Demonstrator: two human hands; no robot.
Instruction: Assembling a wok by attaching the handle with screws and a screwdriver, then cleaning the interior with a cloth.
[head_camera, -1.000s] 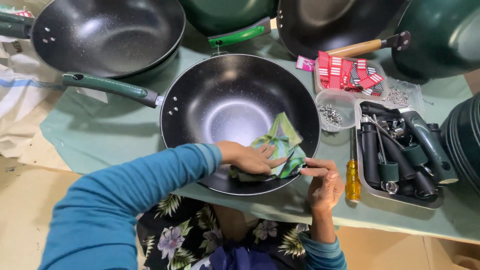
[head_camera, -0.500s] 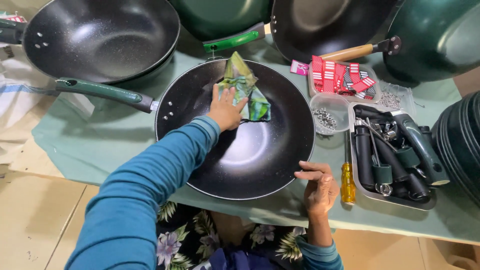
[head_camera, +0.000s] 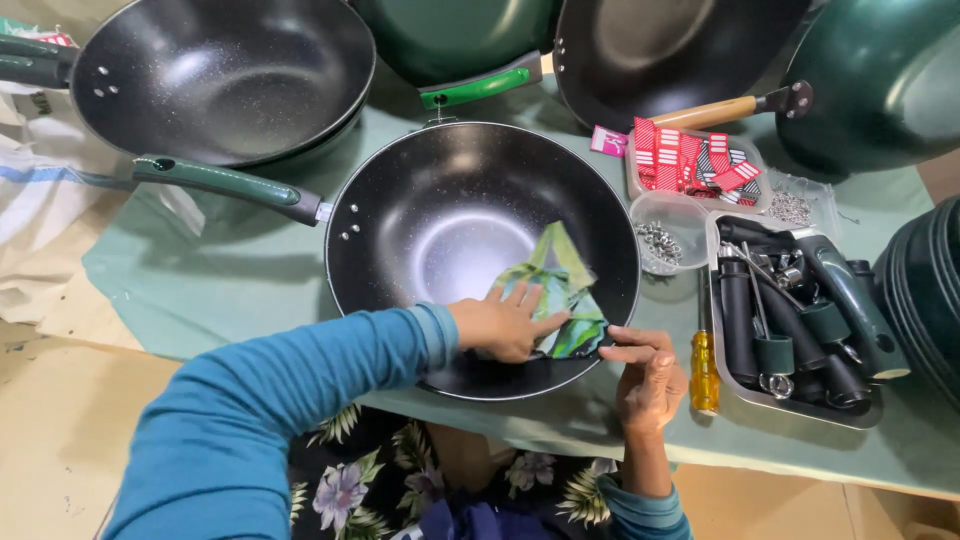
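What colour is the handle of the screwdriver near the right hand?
Yellow: the screwdriver shows best in the head view.

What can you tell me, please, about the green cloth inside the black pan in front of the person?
The green cloth is a crumpled rag patterned in light and dark green, looking like thin soft fabric. It lies inside the black pan, on the sloping inner wall near the rim closest to the person. The left hand presses flat on it, fingers spread. The right hand rests at the pan's rim just beside the cloth's lower edge; whether it touches the cloth is unclear.
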